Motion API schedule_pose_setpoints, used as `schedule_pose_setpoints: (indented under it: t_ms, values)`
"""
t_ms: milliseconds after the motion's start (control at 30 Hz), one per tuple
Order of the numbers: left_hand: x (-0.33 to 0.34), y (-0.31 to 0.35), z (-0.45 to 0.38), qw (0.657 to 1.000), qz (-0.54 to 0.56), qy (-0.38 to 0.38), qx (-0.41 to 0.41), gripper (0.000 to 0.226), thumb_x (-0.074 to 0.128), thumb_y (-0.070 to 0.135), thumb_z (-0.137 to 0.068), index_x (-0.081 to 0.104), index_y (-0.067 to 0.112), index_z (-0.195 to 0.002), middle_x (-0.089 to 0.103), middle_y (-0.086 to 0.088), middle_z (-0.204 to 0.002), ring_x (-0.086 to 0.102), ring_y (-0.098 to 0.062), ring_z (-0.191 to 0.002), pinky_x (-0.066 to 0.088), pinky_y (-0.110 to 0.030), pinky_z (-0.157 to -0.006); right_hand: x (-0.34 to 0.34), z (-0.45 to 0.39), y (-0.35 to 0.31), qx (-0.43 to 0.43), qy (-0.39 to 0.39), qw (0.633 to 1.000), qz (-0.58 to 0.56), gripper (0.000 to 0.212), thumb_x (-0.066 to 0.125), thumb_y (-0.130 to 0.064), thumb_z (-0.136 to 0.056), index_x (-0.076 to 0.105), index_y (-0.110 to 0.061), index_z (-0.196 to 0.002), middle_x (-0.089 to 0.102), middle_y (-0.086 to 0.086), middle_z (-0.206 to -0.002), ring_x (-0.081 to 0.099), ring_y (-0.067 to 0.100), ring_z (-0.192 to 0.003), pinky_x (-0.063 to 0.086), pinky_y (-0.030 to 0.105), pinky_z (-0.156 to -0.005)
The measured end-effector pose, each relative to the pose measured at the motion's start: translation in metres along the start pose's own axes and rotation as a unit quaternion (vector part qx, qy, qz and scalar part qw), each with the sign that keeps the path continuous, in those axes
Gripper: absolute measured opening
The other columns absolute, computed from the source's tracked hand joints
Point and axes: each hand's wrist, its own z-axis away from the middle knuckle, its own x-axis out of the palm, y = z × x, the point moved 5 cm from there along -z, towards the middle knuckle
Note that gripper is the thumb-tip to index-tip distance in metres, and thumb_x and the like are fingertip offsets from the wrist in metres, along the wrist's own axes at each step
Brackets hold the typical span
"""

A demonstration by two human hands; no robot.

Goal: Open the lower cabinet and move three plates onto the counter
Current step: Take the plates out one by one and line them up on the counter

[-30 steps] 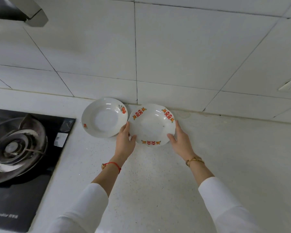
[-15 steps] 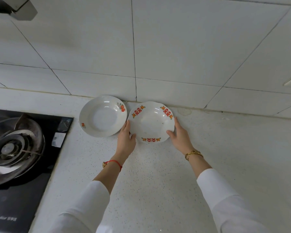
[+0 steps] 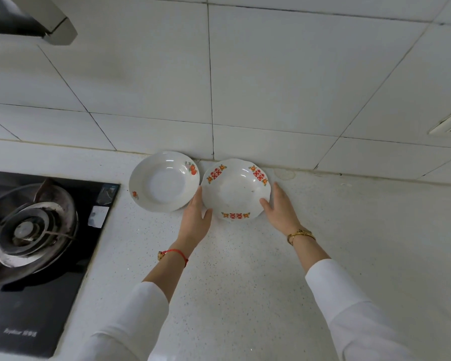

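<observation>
While both hands flank the scalloped plate [image 3: 236, 190] at the counter's [image 3: 245, 269] back edge, each is open and flat: the left hand [image 3: 196, 220] meets its left rim, the right hand [image 3: 280, 208] its right rim, neither curled under it. That looks like settling it down rather than carrying it. It sits just beside the round plate [image 3: 164, 181], both against the tiled wall [image 3: 271, 87], likely to keep the front clear. A third plate is not in view.
</observation>
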Motion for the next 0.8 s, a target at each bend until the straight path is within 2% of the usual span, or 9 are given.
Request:
schedule_pose_setpoints:
  t_ms: [67, 167, 333, 467, 800]
  values:
    - [-0.011, 0.006, 0.009, 0.999, -0.021, 0.015, 0.020, 0.064, 0.058, 0.013, -0.093, 0.030, 0.018, -0.151, 0.045, -0.004, -0.149, 0.039, -0.025, -0.140, 0.031, -0.038, -0.113, -0.006, 0.009, -0.005, -0.018, 0.012, 0.999, 0.023, 0.066, 0.051, -0.031, -0.097, 0.021, -0.007, -0.150, 0.029, 0.014, -0.154, 0.023, 0.030, -0.145, 0.029, 0.046, -0.117]
    - [-0.030, 0.019, 0.026, 0.997, -0.051, 0.034, 0.056, 0.060, 0.060, 0.018, -0.093, 0.036, 0.018, -0.147, 0.049, -0.007, -0.146, 0.047, -0.026, -0.134, 0.036, -0.036, -0.108, -0.016, 0.030, -0.014, -0.035, 0.027, 0.998, 0.039, 0.066, 0.046, -0.035, -0.099, 0.016, -0.010, -0.153, 0.016, 0.009, -0.160, 0.008, 0.026, -0.150, 0.018, 0.043, -0.119]
    - [-0.063, 0.043, 0.065, 0.988, -0.093, 0.047, 0.116, 0.056, 0.062, 0.018, -0.092, 0.041, 0.018, -0.144, 0.049, -0.007, -0.144, 0.046, -0.026, -0.133, 0.037, -0.037, -0.109, -0.038, 0.083, -0.035, -0.082, 0.078, 0.992, 0.054, 0.064, 0.044, -0.038, -0.100, 0.018, -0.013, -0.153, 0.011, 0.005, -0.162, -0.001, 0.022, -0.151, 0.013, 0.040, -0.119]
    - [-0.088, 0.055, 0.098, 0.981, -0.114, 0.053, 0.144, 0.056, 0.062, 0.018, -0.092, 0.043, 0.014, -0.144, 0.046, -0.006, -0.147, 0.042, -0.025, -0.137, 0.036, -0.040, -0.114, -0.054, 0.134, -0.051, -0.117, 0.119, 0.984, 0.056, 0.062, 0.043, -0.039, -0.100, 0.020, -0.016, -0.153, 0.012, 0.000, -0.162, -0.003, 0.017, -0.150, 0.011, 0.034, -0.118]
    - [-0.126, 0.075, 0.192, 0.963, -0.108, 0.085, 0.234, 0.049, 0.063, 0.016, -0.091, 0.051, 0.012, -0.138, 0.052, -0.005, -0.141, 0.046, -0.024, -0.134, 0.039, -0.036, -0.111, -0.063, 0.266, -0.063, -0.138, 0.174, 0.974, 0.036, 0.057, 0.043, -0.037, -0.100, 0.028, -0.015, -0.150, 0.027, -0.001, -0.157, 0.003, 0.018, -0.150, 0.016, 0.041, -0.122]
